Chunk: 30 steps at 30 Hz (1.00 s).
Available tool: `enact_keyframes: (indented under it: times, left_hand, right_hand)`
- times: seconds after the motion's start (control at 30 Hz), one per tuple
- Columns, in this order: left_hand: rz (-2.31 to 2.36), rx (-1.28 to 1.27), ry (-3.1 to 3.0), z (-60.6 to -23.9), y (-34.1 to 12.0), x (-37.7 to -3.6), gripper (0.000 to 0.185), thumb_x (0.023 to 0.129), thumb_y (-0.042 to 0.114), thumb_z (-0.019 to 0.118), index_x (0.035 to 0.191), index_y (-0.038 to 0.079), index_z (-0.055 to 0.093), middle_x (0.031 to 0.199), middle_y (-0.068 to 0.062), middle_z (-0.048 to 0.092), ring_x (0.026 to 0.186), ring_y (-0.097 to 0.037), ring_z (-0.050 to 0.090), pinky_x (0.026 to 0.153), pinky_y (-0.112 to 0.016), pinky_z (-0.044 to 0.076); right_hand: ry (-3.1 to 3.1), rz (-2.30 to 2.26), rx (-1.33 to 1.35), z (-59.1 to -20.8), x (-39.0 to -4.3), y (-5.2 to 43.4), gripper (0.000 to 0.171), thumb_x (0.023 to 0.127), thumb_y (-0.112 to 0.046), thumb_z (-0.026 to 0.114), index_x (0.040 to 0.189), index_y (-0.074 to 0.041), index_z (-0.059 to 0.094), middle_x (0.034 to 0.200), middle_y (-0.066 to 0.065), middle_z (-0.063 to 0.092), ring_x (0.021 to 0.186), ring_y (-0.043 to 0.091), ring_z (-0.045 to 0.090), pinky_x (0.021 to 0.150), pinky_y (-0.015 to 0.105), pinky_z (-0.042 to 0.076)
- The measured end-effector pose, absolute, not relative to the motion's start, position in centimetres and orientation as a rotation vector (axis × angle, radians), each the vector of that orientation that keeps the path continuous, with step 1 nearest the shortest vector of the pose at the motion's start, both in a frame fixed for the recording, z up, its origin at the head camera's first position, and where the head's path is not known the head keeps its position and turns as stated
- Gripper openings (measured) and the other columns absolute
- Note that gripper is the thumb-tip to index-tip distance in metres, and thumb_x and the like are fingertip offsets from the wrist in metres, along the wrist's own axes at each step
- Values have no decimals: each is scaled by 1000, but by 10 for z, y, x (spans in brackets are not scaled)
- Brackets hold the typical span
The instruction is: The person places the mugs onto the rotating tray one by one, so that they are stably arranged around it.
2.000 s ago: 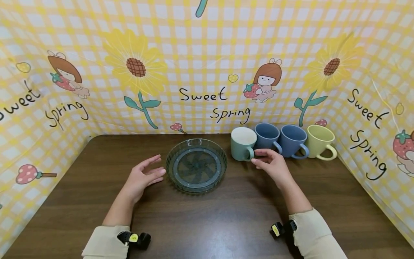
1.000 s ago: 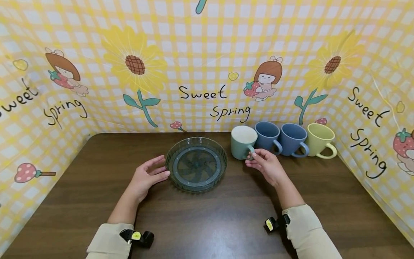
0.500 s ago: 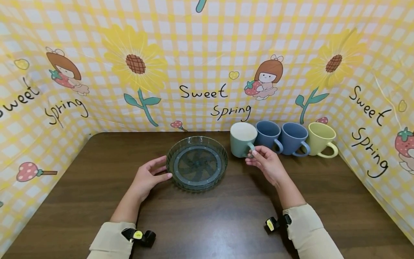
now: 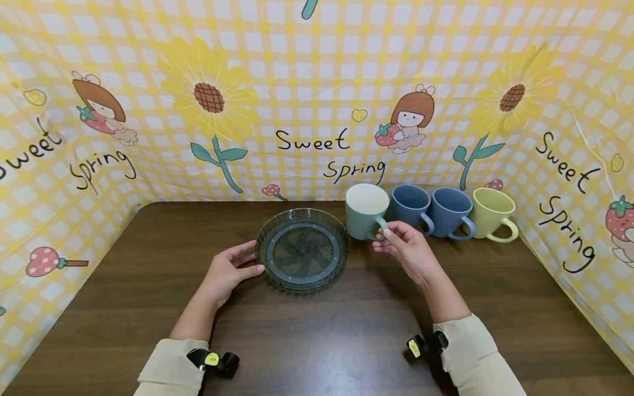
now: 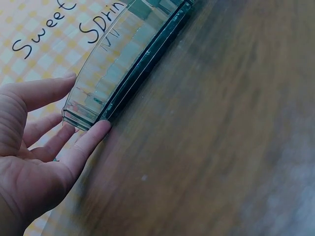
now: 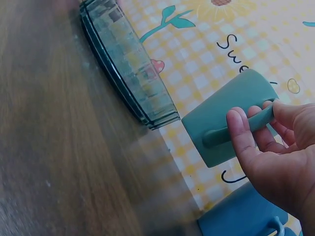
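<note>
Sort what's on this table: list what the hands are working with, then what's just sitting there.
In hand:
- green mug, its handle pinched by the right hand
- clear round tray, its rim touched by the left hand

Just sitting:
- two blue mugs
- yellow mug
- table
</note>
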<state>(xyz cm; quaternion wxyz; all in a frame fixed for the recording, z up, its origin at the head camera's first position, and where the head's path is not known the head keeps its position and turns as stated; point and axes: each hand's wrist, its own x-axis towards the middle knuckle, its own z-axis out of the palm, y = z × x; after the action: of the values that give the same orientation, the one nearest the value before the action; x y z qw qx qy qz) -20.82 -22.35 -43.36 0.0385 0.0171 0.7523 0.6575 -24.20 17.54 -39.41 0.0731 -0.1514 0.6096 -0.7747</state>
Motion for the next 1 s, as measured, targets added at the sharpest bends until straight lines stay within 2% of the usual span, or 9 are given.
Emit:
enact_keyframes:
  times: [0.5,1.0]
  left_hand:
    - [1984,25,2320,-430,-222,-206,70,84,4,77,145,0,43,148,-18,42,131,-34,43,84,-15,50]
    - [1970,15,2328,-430,-222,-207,71,84,6,77,146,1,43,147,-18,43,131,-33,44,84,-14,50]
  right_hand:
    - [1837,-2272,-484,-386,-235,171,13,102,-11,53,109,-2,57,99,10,58,90,22,68,87,36,56]
    - [1801,-2257,-542,-381,-237,161,11,103,-6,48,109,-1,56,99,11,58,90,22,67,87,37,56]
